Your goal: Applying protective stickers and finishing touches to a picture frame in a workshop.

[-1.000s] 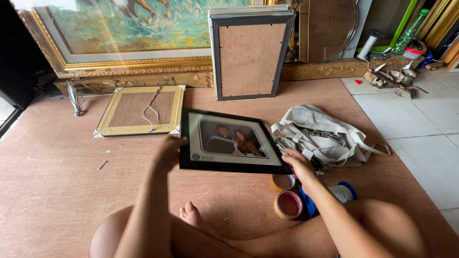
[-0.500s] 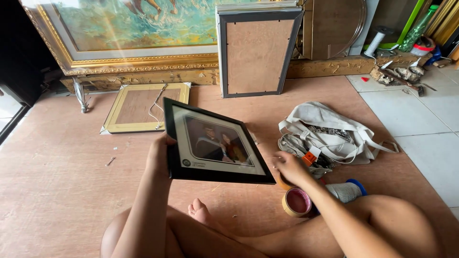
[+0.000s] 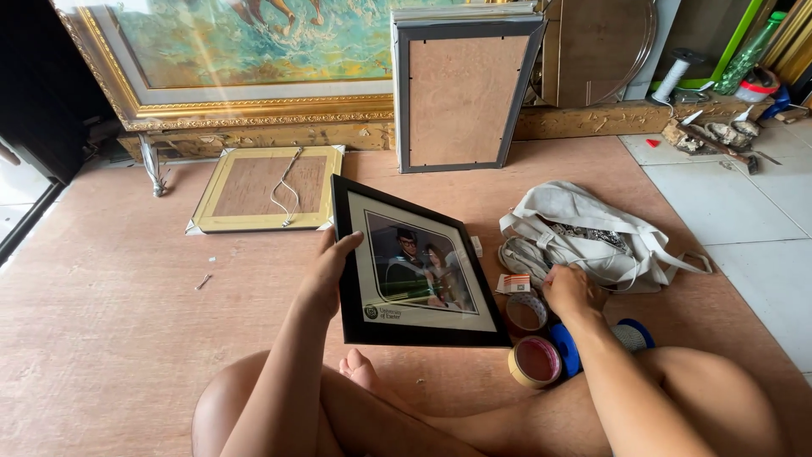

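Now the left hand (image 3: 328, 275) grips the left edge of a black frame (image 3: 414, 271), thumb over its front, holding it tilted above the floor (image 3: 110, 338). Right of it, the right hand (image 3: 568, 289) rests loosely curled, holding nothing, beside tape rolls (image 3: 533, 338), near a white bag (image 3: 584, 233).

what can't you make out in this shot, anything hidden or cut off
- Head view: what the right hand touches; its fingers cover the spot beside the tape rolls.
- Back of the black picture frame held by the left hand: turned away from the camera.
- Blue object: partly behind the right forearm.
- Inside of the white bag: folded cloth hides it.
- Large gold-framed painting: cut off by the top edge.
- Small bit on the floor: too small to identify.
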